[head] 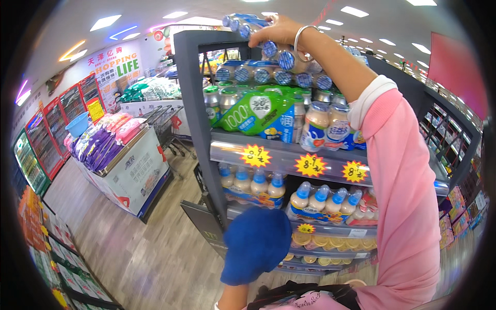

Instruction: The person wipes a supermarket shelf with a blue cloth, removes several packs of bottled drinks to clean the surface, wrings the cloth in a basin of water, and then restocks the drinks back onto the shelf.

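Observation:
My right hand [279, 31] is raised to the top shelf, its fingers around a shrink-wrapped pack of small blue-capped bottles [245, 30]. The pack is tilted above other blue-capped bottle packs [261, 75], which lie with their caps facing me. Below these are a green multipack sleeve [248, 112] around bottles and two upright drink bottles [325, 126]. My left hand [255, 244] is covered by a blue cloth or mitt, so its fingers are hidden. It is in front of the lower shelves, near a four-bottle pack with blue teat-shaped caps [252, 188].
The dark shelf frame [193, 116] rises beside my right arm, with price tags along the shelf edge [279, 159]. A black panel [201, 221] juts out at its lower left. Further left are a bin of bagged goods [128, 182], a shopping cart [166, 124] and red-framed coolers [54, 128].

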Demonstrator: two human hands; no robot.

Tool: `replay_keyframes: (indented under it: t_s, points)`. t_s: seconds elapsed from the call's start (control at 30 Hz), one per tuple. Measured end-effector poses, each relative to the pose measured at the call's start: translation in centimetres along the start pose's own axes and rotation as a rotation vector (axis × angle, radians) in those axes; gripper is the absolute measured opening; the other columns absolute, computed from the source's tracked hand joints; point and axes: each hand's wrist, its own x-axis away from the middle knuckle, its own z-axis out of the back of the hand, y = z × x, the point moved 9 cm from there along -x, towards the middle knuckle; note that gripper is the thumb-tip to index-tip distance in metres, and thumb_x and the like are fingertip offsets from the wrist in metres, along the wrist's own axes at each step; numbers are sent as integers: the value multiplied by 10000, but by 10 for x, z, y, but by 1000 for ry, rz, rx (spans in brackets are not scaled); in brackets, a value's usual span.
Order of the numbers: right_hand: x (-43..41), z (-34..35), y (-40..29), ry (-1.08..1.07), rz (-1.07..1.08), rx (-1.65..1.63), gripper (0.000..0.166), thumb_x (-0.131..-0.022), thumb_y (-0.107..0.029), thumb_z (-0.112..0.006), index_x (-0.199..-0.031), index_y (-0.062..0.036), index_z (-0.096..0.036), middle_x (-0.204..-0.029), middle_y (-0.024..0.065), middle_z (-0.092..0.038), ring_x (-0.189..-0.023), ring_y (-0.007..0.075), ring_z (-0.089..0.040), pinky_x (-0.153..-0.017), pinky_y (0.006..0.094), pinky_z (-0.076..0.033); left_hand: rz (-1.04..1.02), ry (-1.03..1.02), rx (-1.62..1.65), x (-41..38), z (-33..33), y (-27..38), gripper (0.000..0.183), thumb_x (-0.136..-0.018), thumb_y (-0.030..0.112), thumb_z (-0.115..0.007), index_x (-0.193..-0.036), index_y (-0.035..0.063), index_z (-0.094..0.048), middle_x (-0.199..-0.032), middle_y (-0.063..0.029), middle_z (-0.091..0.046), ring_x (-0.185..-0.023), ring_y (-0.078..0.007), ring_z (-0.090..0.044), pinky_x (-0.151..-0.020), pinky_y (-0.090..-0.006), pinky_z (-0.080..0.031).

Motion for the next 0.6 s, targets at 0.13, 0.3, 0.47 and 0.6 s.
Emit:
replay_keyframes:
  t_s: [0.13, 0.3, 0.47, 0.6]
  points:
    - [28, 40, -30, 19, 340, -352, 464, -707, -367, -783, -984, -7, -686, -855, 123, -676, -782, 179, -670, -644, 329, -548, -8, 42, -14, -3, 3, 12, 433, -867, 386, -566, -1178, 87, -532, -1313, -256, -321, -1224, -394, -386, -973, -436, -378]
    - [184, 107, 2, -300, 118, -997, 264, -933, -234, -598, -1112, -56, -523, -960, 97, -605, -785, 167, -631, -658, 288, -495, -117, 138, 98, -20, -19, 58, 453, -889, 401, -550, -1211, 84, -521, -1372, -274, -281, -1273, -398, -357, -1004, -435, -364]
    - [395, 140, 42, 389, 541, -661, 699, -928, -295, -604, -1487, -47, -265, -1408, 190, -463, -1188, 298, -554, -1046, 416, -426, -306, 292, 185, -28, -13, 141, 474, -910, 415, -534, -1244, 80, -510, -1431, -292, -241, -1322, -403, -329, -1036, -434, -350]
    - [478, 106, 102, 218, -35, -1202, 733, -940, -301, -550, -1526, -37, -198, -1506, 142, -351, -1338, 225, -387, -1095, 350, -335, -566, 381, 367, -27, -40, 241, 490, -928, 427, -522, -1271, 77, -502, -1478, -307, -209, -1361, -406, -306, -1061, -434, -338]
